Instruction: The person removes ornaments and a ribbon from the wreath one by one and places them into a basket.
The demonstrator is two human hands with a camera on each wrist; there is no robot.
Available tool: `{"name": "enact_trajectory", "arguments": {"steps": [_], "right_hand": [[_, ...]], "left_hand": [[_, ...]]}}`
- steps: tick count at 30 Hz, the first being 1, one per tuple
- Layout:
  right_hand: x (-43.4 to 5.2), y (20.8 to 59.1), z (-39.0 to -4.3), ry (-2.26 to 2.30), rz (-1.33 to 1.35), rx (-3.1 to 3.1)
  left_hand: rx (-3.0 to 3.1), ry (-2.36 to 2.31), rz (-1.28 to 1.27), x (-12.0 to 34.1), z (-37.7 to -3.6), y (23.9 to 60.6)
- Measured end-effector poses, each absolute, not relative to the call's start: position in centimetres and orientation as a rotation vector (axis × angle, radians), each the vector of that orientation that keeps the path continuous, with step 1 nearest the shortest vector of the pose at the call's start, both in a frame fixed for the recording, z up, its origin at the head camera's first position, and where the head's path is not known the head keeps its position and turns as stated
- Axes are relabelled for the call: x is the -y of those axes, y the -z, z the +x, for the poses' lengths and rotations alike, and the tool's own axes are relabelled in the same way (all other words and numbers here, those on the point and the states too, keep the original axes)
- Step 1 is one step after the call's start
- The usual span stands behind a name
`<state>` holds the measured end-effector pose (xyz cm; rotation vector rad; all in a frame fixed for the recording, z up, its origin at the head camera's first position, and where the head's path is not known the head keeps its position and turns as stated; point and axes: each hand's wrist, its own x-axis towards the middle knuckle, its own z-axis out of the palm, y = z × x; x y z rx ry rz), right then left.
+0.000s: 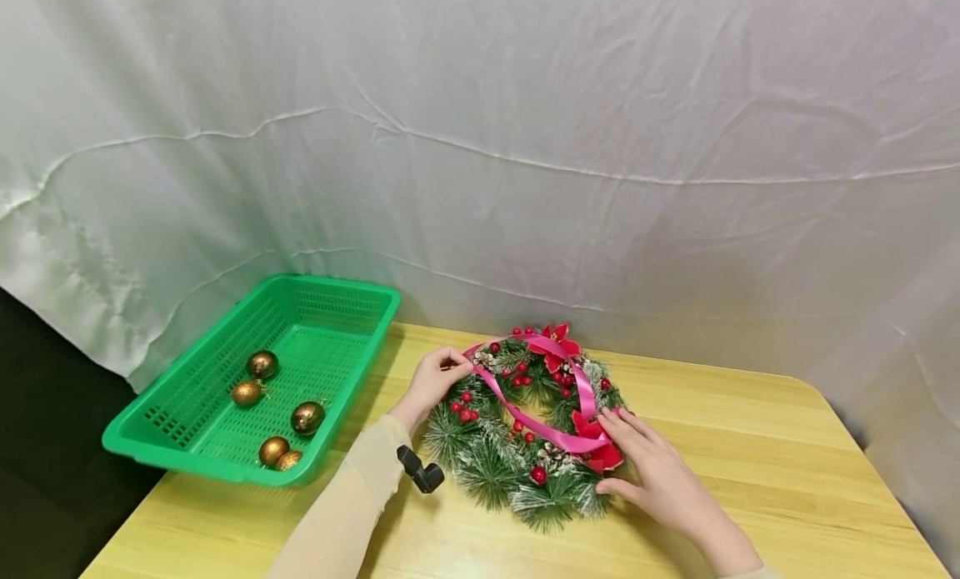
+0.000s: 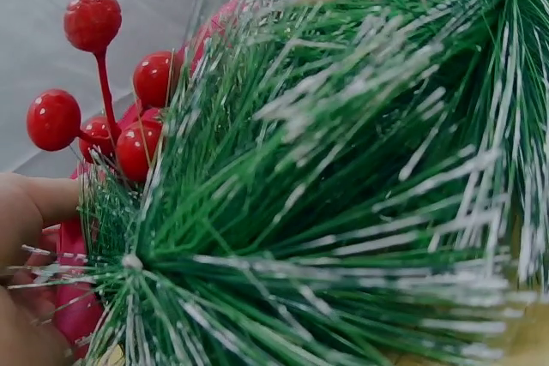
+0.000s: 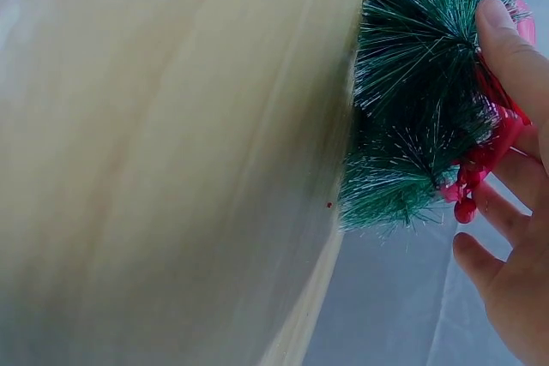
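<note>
A green Christmas wreath [image 1: 491,471] with frosted tips, red berries [image 2: 92,21] and pine cones lies on the table. Across its top runs a loop of pink ribbon [image 1: 510,404]. At the wreath's left side my left hand [image 1: 431,386] pinches the ribbon between thumb and fingers; in the left wrist view, needles partly cover those fingers. My right hand [image 1: 663,477] rests at the right side with fingers extended, beside a red poinsettia [image 1: 603,456] and the ribbon's right end. A second poinsettia [image 1: 557,346] sits at the far side. In the right wrist view the thumb [image 3: 496,19] lies over the needles.
To the left stands a green plastic basket [image 1: 358,358] holding several bronze and gold ball ornaments [image 1: 262,365]. The wooden table [image 1: 757,479] ends at a rounded right corner. A pale cloth [image 1: 480,162] hangs behind it. A black camera mount [image 1: 422,471] sits at the left wrist.
</note>
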<state>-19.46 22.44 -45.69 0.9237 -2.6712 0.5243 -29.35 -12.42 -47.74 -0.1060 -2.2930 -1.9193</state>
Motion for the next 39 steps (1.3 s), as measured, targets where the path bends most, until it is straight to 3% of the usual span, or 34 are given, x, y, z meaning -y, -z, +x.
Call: {"name": "enact_trajectory", "arguments": {"steps": [14, 39], "right_hand": [[-22.4, 45.8, -19.4, -0.527, 0.915, 2.672], [-22.4, 45.9, -19.5, -0.553, 0.917, 2.670]], "left_hand": [[2.043, 1.872, 0.047, 12.0, -28.7, 45.9], [1.878, 1.985, -0.208, 11.3, -26.1, 41.2]]}}
